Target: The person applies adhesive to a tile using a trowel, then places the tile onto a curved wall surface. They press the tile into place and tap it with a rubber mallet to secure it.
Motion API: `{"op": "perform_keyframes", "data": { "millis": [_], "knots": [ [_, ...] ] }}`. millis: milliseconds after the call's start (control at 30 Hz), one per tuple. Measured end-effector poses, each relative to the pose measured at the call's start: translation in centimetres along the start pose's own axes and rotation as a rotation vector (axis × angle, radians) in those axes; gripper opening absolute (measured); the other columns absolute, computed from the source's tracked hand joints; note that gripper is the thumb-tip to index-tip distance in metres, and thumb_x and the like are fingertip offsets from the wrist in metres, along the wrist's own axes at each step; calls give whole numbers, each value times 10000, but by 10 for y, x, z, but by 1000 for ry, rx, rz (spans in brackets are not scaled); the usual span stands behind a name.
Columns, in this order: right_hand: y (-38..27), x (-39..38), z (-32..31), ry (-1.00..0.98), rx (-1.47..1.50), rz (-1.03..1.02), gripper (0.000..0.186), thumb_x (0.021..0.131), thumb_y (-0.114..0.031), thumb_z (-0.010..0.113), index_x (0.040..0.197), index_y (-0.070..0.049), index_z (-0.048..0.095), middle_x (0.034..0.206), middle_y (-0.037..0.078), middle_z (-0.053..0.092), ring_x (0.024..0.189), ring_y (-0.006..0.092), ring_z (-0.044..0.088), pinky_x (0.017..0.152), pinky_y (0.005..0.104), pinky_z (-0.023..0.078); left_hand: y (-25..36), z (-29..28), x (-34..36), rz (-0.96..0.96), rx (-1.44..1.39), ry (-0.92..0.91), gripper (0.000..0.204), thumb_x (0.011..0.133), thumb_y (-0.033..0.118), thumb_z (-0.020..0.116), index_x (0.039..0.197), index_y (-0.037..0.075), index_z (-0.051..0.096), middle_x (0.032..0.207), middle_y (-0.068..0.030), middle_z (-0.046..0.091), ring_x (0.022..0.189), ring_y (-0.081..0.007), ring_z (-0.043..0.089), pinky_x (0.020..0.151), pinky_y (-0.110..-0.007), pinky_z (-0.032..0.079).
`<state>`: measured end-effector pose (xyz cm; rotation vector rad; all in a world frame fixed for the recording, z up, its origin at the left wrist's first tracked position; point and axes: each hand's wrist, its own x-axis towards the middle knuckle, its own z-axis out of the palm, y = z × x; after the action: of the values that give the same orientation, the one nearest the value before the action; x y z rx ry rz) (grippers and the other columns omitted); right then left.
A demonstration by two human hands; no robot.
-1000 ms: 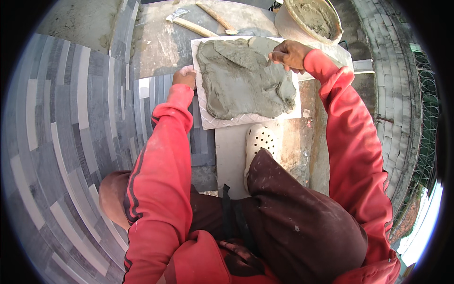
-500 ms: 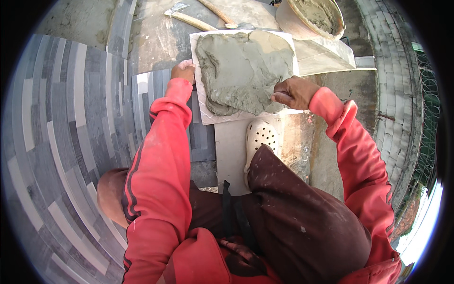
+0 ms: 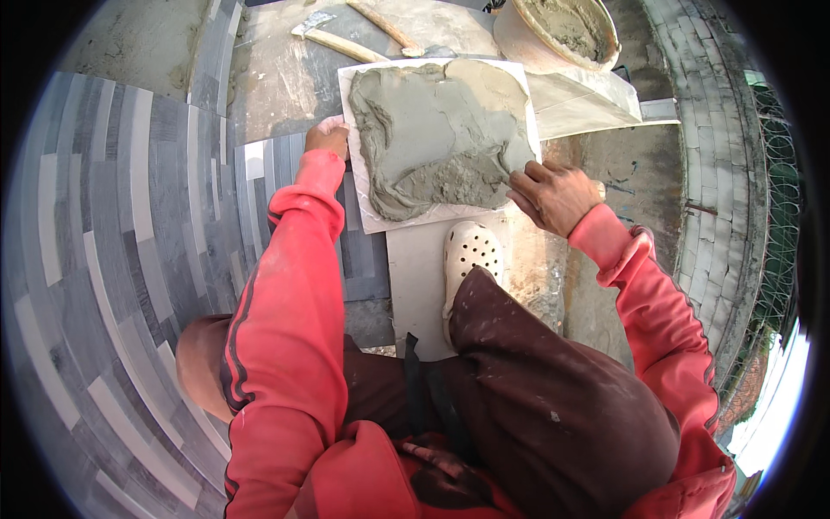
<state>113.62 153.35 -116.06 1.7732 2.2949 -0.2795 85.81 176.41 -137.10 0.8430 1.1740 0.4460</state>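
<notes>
A square tile (image 3: 378, 221) is held up in front of me, its upward face spread with thick wet grey mortar (image 3: 432, 121). My left hand (image 3: 328, 136) is closed around the tile's left edge. On the other side, my right hand (image 3: 553, 195) is closed on a trowel, whose pale handle end (image 3: 600, 191) pokes out beside the wrist. The trowel's blade is at the mortar's lower right part and mostly hidden by mortar and fingers. The mortar is rough along its lower edge and smoother in the middle.
A bucket (image 3: 519, 39) of mortar stands at the back right on a pale slab (image 3: 588, 104). A hammer (image 3: 333, 39) and another wooden-handled tool (image 3: 389, 28) lie behind the tile. Grey striped tiles (image 3: 112, 242) cover the left. My clog (image 3: 473, 251) is just below the tile.
My right hand has turned and moved slightly right and down with the trowel. The mortar's lower part looks rougher and reshaped. The left hand still holds the tile's edge.
</notes>
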Motion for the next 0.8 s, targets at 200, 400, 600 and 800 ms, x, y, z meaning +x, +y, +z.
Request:
{"op": "perform_keyframes", "data": {
  "millis": [200,400,600,800],
  "knots": [
    [35,11,24,63,-21,349,302,1022,-386,493,1019,-108,612,948,131,647,845,349,693,696,465,576,-8,3,11,45,76,42,300,987,84,530,1271,13,595,1098,-84,698,918,-201,701,782,-358,583],
    [55,48,20,16,146,535,396,1004,-398,490,1016,-44,667,949,220,699,867,421,682,796,497,545,-16,4,14,34,-26,17,309,990,91,529,1283,16,587,1114,-85,691,928,-204,699,798,-351,582],
    [59,20,-21,-222,612,597,425,963,-390,539,959,-13,735,790,252,682,778,435,659,781,478,509,-11,7,3,13,-21,17,313,989,104,536,1288,23,585,1122,-79,688,963,-205,691,821,-361,576],
    [112,-26,-20,-302,970,741,403,970,-411,563,823,-44,640,581,61,553,404,130,469,373,311,354,-17,12,17,28,5,30,314,977,98,551,1280,28,588,1119,-78,688,957,-204,690,796,-364,574]
  ]
}}
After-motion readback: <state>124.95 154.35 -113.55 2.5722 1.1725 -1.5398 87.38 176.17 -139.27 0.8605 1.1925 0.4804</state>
